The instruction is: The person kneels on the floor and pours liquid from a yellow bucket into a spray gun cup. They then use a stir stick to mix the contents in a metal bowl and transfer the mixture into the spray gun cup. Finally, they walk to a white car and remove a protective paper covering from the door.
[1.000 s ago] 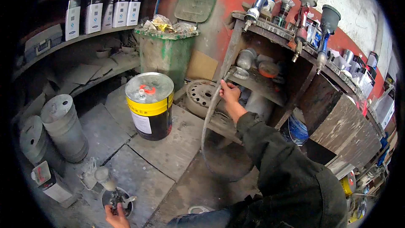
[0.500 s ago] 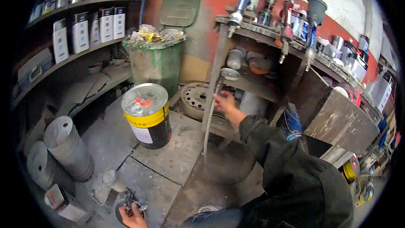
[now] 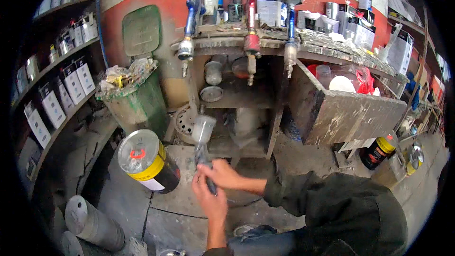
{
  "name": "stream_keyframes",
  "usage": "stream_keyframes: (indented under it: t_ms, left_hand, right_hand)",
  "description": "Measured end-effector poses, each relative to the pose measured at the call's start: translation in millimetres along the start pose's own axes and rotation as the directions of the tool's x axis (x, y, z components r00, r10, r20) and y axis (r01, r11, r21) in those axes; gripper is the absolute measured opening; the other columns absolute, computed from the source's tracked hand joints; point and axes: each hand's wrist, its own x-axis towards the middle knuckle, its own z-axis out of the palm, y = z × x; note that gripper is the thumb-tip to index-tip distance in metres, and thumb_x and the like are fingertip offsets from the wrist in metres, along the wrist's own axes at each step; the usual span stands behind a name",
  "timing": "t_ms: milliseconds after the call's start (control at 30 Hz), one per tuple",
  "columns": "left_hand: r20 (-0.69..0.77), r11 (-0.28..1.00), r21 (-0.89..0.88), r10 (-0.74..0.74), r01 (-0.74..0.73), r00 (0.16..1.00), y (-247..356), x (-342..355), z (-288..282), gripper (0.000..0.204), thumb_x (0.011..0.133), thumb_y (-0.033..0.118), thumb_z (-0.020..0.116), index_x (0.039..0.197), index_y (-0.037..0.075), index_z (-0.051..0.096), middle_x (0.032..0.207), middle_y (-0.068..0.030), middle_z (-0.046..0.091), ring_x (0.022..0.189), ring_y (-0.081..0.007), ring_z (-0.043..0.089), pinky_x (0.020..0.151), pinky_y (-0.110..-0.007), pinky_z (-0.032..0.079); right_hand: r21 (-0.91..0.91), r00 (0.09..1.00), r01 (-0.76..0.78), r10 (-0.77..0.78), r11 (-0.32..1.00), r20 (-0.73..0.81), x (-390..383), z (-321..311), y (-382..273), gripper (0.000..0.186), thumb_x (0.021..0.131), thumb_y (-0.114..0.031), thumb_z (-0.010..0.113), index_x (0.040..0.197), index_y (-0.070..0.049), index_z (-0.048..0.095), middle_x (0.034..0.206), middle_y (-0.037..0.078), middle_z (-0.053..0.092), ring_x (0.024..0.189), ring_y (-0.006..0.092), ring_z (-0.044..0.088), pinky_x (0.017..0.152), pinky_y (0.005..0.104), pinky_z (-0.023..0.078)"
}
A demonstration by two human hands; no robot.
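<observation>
Both my hands meet in front of me on a dark grey spray gun [image 3: 202,154] with a pale, translucent cup on its upper end. Motion blurs the cup. My left hand [image 3: 212,198] comes from below, its fingers closed around the gun's lower part. From the right, my right hand [image 3: 222,174] grips the gun just above it, in a dark sleeve. A dark hose [image 3: 249,203] curves low behind my right forearm; where its end lies is hidden. Left of my hands stands a black and yellow drum [image 3: 163,173] with an orange-red handle piece on its grey lid.
Three spray guns, one with a red handle [image 3: 251,12], hang from the cluttered bench edge [image 3: 313,45]. An open drawer [image 3: 353,118] juts out at right. A green bin [image 3: 137,114] full of rubbish and shelves of cans [image 3: 52,106] stand at left, with grey cylinders [image 3: 95,223] below.
My right hand has left the hose by the bench post and come down toward me. My left hand has risen from the lower left, so both meet on the spray gun. The view has swung right.
</observation>
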Motion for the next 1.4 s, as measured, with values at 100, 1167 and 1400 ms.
stream_keyframes:
  t_ms: [100,1167,1400]
  left_hand:
    - [0.088,0.996,-0.089,0.016,-0.008,0.996,18.7,1.4,-2.8,0.059,0.075,0.001,0.069,0.129,0.003,0.046,0.140,-0.0174,0.035,0.110,-0.0312,0.052,0.087,-0.037,0.049]
    - [0.242,0.484,0.428,-0.875,0.763,0.419,122.1,-135.7,-247.4,0.048,0.089,0.020,0.066,0.129,0.001,0.048,0.106,-0.0166,0.063,0.092,-0.0271,0.062,0.080,-0.036,0.051]
    - [0.475,0.711,0.249,-0.682,0.658,0.556,302.0,-6.9,-197.1,0.045,0.088,0.013,0.064,0.129,0.002,0.048,0.111,-0.0136,0.058,0.093,-0.0228,0.056,0.080,-0.033,0.048]
  right_hand:
    - [0.114,0.949,0.125,-0.086,0.986,-0.302,52.4,-38.0,8.3,0.053,0.090,-0.045,0.055,0.066,0.001,0.067,0.060,0.014,0.064,0.060,0.0264,0.065,0.064,0.0400,0.051]
    - [0.079,0.624,-0.445,0.372,0.892,-0.687,128.7,-104.4,4.8,0.047,0.083,-0.020,0.062,0.124,0.000,0.050,0.117,0.024,0.057,0.109,0.0395,0.054,0.091,0.0465,0.044]
    - [0.309,0.990,-0.032,-0.013,0.950,0.142,-170.7,-186.9,-115.4,0.024,0.088,-0.023,0.062,0.104,-0.005,0.064,0.091,0.010,0.066,0.084,0.0233,0.063,0.075,0.0363,0.049]
